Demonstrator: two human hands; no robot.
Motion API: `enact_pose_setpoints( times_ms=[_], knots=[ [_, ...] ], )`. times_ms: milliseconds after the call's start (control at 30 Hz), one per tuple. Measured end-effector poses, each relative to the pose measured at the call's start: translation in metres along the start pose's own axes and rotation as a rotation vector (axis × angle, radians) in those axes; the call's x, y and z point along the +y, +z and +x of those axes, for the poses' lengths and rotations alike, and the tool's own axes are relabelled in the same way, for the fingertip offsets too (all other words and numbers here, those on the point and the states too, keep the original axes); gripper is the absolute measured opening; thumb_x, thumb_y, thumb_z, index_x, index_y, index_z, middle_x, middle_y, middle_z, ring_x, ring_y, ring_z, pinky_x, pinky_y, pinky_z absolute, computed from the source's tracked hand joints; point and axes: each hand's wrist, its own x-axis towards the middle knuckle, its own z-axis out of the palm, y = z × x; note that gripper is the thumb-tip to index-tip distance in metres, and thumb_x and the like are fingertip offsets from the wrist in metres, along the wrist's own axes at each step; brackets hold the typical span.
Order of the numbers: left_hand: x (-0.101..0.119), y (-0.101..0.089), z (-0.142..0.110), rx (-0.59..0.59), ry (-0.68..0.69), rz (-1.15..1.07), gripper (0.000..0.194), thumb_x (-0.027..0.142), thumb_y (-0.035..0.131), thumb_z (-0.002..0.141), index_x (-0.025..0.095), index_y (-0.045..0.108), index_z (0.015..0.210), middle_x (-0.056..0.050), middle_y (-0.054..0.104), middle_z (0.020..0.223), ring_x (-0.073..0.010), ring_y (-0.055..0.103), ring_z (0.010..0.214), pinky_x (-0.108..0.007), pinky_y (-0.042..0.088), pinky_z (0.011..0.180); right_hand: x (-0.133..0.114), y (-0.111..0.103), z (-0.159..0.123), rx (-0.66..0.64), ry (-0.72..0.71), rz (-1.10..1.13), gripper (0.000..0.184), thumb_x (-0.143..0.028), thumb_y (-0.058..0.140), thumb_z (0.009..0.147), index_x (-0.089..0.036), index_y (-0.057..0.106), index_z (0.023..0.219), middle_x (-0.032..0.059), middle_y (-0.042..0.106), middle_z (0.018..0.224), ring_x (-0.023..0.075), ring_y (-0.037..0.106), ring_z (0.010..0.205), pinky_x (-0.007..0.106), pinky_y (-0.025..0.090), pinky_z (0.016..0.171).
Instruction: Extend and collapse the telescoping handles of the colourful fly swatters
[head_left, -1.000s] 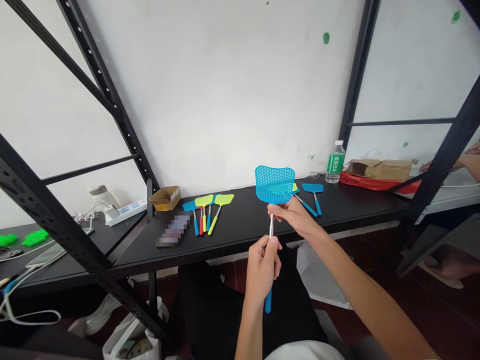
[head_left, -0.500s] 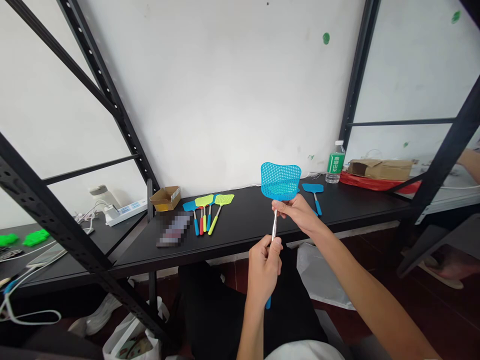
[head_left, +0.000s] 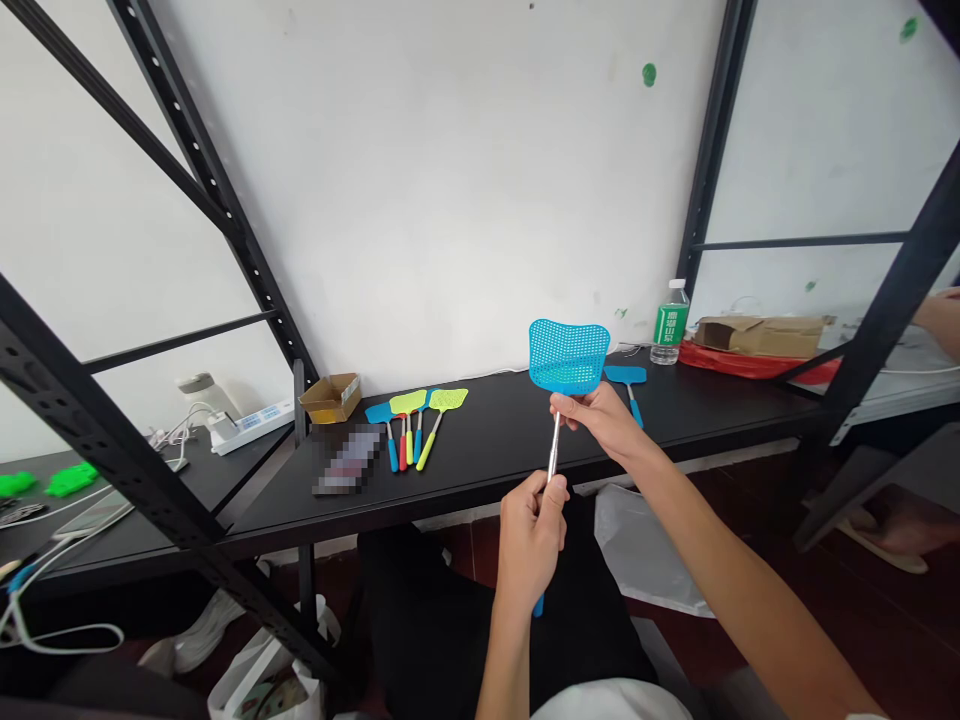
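A blue fly swatter (head_left: pixel 568 350) with a perforated head and metal shaft is held upright between my hands, in front of the table. My left hand (head_left: pixel 531 528) is wrapped around its lower part, and the blue handle end shows below the fist. Just under the head, my right hand (head_left: pixel 596 415) pinches the top of the shaft. Another blue swatter (head_left: pixel 626 375) lies on the table behind my right hand. To the left rest several more swatters side by side, among them a yellow-green swatter (head_left: pixel 448 400) and a blue swatter (head_left: pixel 381 412).
On the black table (head_left: pixel 495 440) stand an open cardboard box (head_left: pixel 331 398) and a green-labelled water bottle (head_left: pixel 670 325). A pixelated flat object (head_left: pixel 349 460) lies near the front edge. Black shelf posts (head_left: pixel 225 210) frame both sides. At far right, part of another person's arm (head_left: pixel 939 318) shows.
The swatter's head and my right hand have shifted slightly right and up. My left hand keeps its grip, moving only a little.
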Motion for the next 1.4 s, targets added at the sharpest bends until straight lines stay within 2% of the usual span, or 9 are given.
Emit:
enact_pose_setpoints(
  times_ms=[433,700,1000,1167,1400],
  knots=[
    [0.004,0.002,-0.001,-0.036,0.006,0.009,0.043,0.056,0.046,0.097,0.019,0.052,0.077,0.007,0.039,0.045,-0.0079,0.035,0.04,-0.022,0.023,0.044,-0.012,-0.01,0.002,0.075,-0.006,-0.022,0.04,-0.054,0.081,0.069,-0.016,0.069,0.067,0.0069,0.066,0.07,0.014,0.053,0.057,0.028,0.041,0.046],
    [0.004,0.004,-0.003,-0.053,0.005,0.019,0.043,0.056,0.045,0.097,0.019,0.052,0.077,0.006,0.041,0.045,-0.0082,0.035,0.041,-0.022,0.024,0.045,-0.002,-0.025,0.006,0.107,0.0,-0.013,0.037,-0.052,0.081,0.071,-0.016,0.072,0.068,0.007,0.065,0.065,0.0144,0.053,0.057,0.028,0.042,0.048],
    [0.003,0.008,-0.003,-0.053,0.0,0.039,0.044,0.057,0.045,0.096,0.018,0.053,0.076,0.006,0.042,0.045,-0.0087,0.036,0.042,-0.022,0.025,0.045,-0.006,-0.03,0.006,0.176,0.012,0.01,0.037,-0.051,0.082,0.069,-0.016,0.072,0.066,0.0072,0.067,0.069,0.013,0.052,0.055,0.028,0.041,0.047],
    [0.002,0.005,-0.004,-0.068,-0.018,0.006,0.044,0.058,0.046,0.096,0.018,0.054,0.077,0.006,0.042,0.044,-0.0085,0.037,0.041,-0.022,0.025,0.044,-0.003,-0.027,0.006,0.138,0.043,0.025,0.039,-0.053,0.082,0.069,-0.016,0.071,0.066,0.0059,0.064,0.065,0.0138,0.054,0.056,0.027,0.04,0.046],
    [-0.003,-0.002,-0.002,-0.015,-0.032,-0.018,0.042,0.056,0.046,0.096,0.018,0.055,0.08,0.006,0.042,0.043,-0.0074,0.035,0.039,-0.021,0.023,0.045,-0.001,-0.014,0.004,-0.027,0.077,0.018,0.043,-0.059,0.069,0.081,-0.016,0.072,0.074,0.0049,0.063,0.066,0.0143,0.057,0.06,0.026,0.039,0.048]
  ],
)
